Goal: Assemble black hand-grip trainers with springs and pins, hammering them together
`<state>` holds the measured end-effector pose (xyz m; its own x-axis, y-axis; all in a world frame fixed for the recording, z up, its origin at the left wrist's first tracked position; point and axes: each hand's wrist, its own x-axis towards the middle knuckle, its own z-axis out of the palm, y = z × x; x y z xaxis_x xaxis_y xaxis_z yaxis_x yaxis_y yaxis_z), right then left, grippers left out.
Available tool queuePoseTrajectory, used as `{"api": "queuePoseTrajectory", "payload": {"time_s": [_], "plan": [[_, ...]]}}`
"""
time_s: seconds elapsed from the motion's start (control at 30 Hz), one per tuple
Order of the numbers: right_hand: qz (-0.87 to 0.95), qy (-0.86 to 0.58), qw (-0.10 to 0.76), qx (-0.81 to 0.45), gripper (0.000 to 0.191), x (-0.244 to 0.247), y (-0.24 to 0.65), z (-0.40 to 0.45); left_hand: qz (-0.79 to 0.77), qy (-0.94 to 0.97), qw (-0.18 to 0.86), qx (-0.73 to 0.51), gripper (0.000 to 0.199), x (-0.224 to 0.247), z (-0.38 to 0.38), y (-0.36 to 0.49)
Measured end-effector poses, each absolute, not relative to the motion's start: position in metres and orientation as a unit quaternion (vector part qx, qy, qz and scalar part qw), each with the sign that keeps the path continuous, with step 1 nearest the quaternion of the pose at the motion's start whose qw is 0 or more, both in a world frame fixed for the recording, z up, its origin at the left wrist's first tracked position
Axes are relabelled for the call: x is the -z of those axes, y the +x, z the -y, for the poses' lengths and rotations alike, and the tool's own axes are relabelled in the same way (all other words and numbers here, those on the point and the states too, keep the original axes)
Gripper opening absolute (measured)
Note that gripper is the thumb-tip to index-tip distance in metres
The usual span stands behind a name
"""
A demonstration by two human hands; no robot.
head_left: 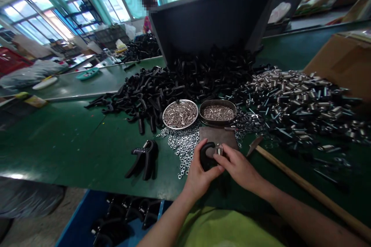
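Note:
My left hand point(199, 173) is wrapped round a curved black plastic part point(206, 156), low over the front of the green table. From the right, my right hand point(236, 164) pinches a small silver spring point(219, 149) against the part's open side. Both hands almost touch, in front of a flat metal plate point(216, 136). Behind the plate are a round dish of silver pins point(180, 114) and an oval tin of small metal pieces point(218, 112). Loose silver nuts point(184, 148) lie left of the plate. One black clamp point(143, 159) rests farther left.
A hammer point(301, 183) with a wooden handle lies at the right. Black parts point(150, 88) spill from a big tipped bin point(214, 15). Metal pieces point(301, 88) are heaped before a cardboard box point(344, 65). A blue crate point(78, 220) stands below the table edge. A person is behind.

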<state>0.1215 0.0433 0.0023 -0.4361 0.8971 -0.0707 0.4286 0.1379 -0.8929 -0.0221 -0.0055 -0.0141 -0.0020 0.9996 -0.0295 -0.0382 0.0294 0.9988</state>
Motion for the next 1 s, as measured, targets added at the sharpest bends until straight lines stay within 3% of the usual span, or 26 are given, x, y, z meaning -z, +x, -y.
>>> {"api": "queuePoseTrajectory", "payload": {"time_s": [0.3,0.57,0.7,0.83,1.0], "plan": [[0.854,-0.437,0.126,-0.252,0.023,-0.005,0.122,-0.037,-0.523,0.559,0.474,-0.436,0.08,0.013,0.008,-0.028],[0.855,-0.465,0.022,-0.228,0.032,0.003,0.126,-0.072,-0.54,0.574,0.473,-0.394,0.076,0.032,-0.023,-0.025],[0.865,-0.471,-0.014,-0.175,0.032,0.0,0.126,-0.108,-0.591,0.645,0.305,-0.376,0.054,0.035,-0.06,-0.052],[0.89,-0.436,0.06,-0.121,0.022,-0.005,0.095,-0.142,-0.692,0.652,0.105,-0.292,0.025,0.025,-0.1,-0.099],[0.902,-0.409,0.09,-0.101,0.02,-0.003,0.033,-0.181,-0.744,0.642,0.056,-0.179,0.016,0.02,-0.131,-0.128]]}}
